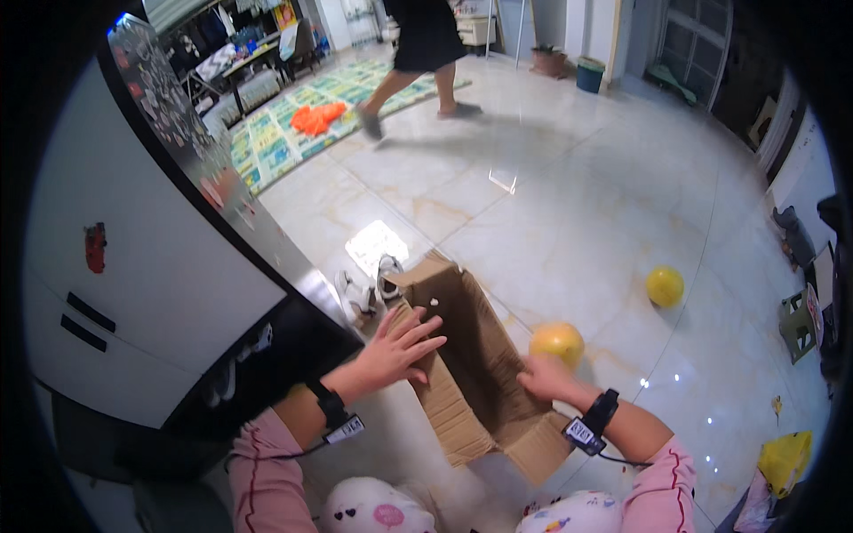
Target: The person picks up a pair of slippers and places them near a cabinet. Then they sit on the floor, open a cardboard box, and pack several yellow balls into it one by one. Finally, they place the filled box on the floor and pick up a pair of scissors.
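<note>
An open cardboard box [480,360] stands on the tiled floor in front of me, its flaps spread outward. My left hand [400,346] lies with fingers apart over the box's left side and flap. At the right rim, my right hand [550,380] has its fingers curled against the cardboard edge; it seems to grip that side. Just beyond the right hand, a yellow round fruit, perhaps a pomelo [557,343], rests close to the box. Another yellow round fruit [664,286] sits farther off to the right. Inside, the visible part of the box is in shadow.
White shoes [356,293] stand by the box's far left corner, beside a cabinet [133,266]. A person [426,53] walks near a patterned mat [280,146] bearing an orange cloth [318,118]. At right are a green stool [798,324] and a yellow bag [786,460].
</note>
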`<action>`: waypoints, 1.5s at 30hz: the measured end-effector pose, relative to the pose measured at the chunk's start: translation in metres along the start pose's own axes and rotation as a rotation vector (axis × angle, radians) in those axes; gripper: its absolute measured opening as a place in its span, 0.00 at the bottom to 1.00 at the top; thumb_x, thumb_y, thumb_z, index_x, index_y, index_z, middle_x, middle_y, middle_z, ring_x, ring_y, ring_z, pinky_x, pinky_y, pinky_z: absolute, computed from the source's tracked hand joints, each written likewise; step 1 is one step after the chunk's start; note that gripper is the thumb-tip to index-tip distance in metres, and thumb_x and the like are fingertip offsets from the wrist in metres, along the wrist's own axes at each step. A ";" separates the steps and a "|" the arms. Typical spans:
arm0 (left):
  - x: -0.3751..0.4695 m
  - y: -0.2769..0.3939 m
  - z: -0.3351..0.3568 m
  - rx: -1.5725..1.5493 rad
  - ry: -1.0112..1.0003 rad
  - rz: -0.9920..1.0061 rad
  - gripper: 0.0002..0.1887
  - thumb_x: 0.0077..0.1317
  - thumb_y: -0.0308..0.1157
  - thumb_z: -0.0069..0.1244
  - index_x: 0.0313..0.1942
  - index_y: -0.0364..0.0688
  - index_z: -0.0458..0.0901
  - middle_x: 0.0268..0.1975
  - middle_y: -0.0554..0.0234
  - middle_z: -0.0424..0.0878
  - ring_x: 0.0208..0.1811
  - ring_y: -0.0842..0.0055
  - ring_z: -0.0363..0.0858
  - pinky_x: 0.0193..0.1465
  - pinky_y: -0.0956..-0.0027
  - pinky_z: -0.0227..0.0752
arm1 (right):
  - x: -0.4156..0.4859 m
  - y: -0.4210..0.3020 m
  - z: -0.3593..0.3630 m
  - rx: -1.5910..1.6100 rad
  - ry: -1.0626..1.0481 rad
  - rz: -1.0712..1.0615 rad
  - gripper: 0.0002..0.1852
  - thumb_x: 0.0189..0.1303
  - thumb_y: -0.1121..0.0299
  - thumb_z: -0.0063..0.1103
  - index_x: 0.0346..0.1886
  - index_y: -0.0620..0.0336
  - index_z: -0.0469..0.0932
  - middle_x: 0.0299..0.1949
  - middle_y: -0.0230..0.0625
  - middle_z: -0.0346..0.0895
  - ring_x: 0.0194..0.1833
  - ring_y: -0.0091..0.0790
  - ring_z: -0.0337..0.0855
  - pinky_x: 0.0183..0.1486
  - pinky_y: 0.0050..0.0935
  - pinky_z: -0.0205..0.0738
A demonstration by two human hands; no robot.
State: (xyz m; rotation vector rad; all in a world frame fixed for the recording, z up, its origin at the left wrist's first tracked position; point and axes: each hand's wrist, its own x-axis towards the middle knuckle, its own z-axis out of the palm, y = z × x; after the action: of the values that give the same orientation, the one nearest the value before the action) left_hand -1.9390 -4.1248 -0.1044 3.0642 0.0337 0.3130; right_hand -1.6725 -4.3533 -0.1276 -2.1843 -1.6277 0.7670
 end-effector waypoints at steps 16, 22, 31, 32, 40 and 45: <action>-0.038 0.044 -0.011 -0.062 -0.069 0.233 0.09 0.61 0.41 0.55 0.33 0.50 0.75 0.31 0.72 0.73 0.36 0.74 0.75 0.39 0.69 0.70 | -0.012 -0.030 -0.039 -0.101 0.120 -0.309 0.22 0.61 0.59 0.63 0.57 0.56 0.77 0.55 0.47 0.77 0.54 0.53 0.78 0.59 0.44 0.71; -0.050 0.036 -0.011 -0.087 0.016 0.143 0.17 0.58 0.48 0.60 0.42 0.49 0.79 0.33 0.74 0.77 0.37 0.77 0.79 0.38 0.72 0.73 | -0.059 -0.026 -0.059 -0.399 0.062 -0.802 0.36 0.59 0.35 0.55 0.62 0.49 0.73 0.60 0.36 0.75 0.70 0.38 0.67 0.76 0.57 0.46; -0.050 0.040 -0.004 -0.120 0.041 0.256 0.18 0.58 0.48 0.61 0.41 0.48 0.78 0.33 0.73 0.77 0.36 0.76 0.78 0.38 0.72 0.74 | -0.036 -0.017 -0.010 -0.511 -0.063 -1.026 0.27 0.53 0.37 0.62 0.40 0.50 0.73 0.34 0.29 0.69 0.41 0.33 0.72 0.57 0.41 0.65; -0.053 0.038 -0.006 -0.119 0.050 0.277 0.18 0.59 0.48 0.60 0.42 0.48 0.78 0.33 0.72 0.76 0.37 0.75 0.78 0.40 0.71 0.74 | -0.034 -0.016 0.000 -0.456 0.035 -1.097 0.24 0.53 0.39 0.63 0.35 0.50 0.71 0.30 0.28 0.66 0.36 0.33 0.71 0.51 0.38 0.67; -0.207 -0.060 -0.026 -0.759 0.604 -1.112 0.07 0.70 0.33 0.52 0.43 0.42 0.78 0.39 0.69 0.79 0.38 0.83 0.75 0.43 0.73 0.72 | -0.013 -0.012 0.030 -0.402 0.239 -1.137 0.22 0.54 0.42 0.65 0.27 0.47 0.69 0.27 0.28 0.65 0.32 0.33 0.70 0.46 0.36 0.65; -0.342 -0.082 0.048 -0.736 0.202 -1.595 0.21 0.71 0.48 0.53 0.56 0.43 0.76 0.50 0.63 0.80 0.52 0.75 0.77 0.57 0.70 0.70 | -0.011 -0.031 -0.012 -0.479 0.022 -0.996 0.25 0.58 0.37 0.57 0.29 0.50 0.73 0.32 0.32 0.72 0.39 0.39 0.74 0.55 0.43 0.67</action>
State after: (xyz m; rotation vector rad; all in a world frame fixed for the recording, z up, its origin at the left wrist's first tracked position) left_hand -2.2658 -4.0554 -0.2255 1.5210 1.6894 0.3385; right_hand -1.6920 -4.3540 -0.0987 -1.2431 -2.6845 0.0511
